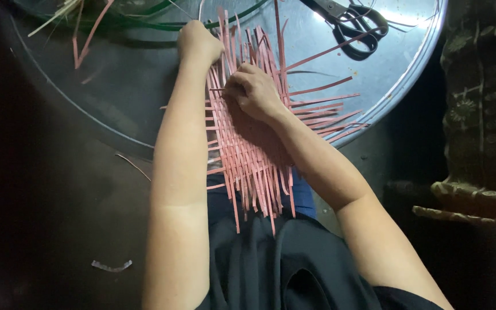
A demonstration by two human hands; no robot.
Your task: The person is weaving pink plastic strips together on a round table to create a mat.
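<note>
A flat mat woven from thin pink strips (248, 155) lies half on a round metal tray (116, 97) and half over my lap. Loose strip ends stick out on every side. My left hand (198, 43) is closed on the upright strips at the mat's far left edge. My right hand (252, 90) rests on the weave just right of it, with its fingertips pinching a single pink strip. Both forearms reach over the mat from below.
Black scissors (354, 26) lie at the tray's far right. Loose pink and green strips (87, 28) sit at the tray's far left. A scrap of strip (110, 266) lies on the dark floor at left. Patterned fabric (483, 115) hangs at the right.
</note>
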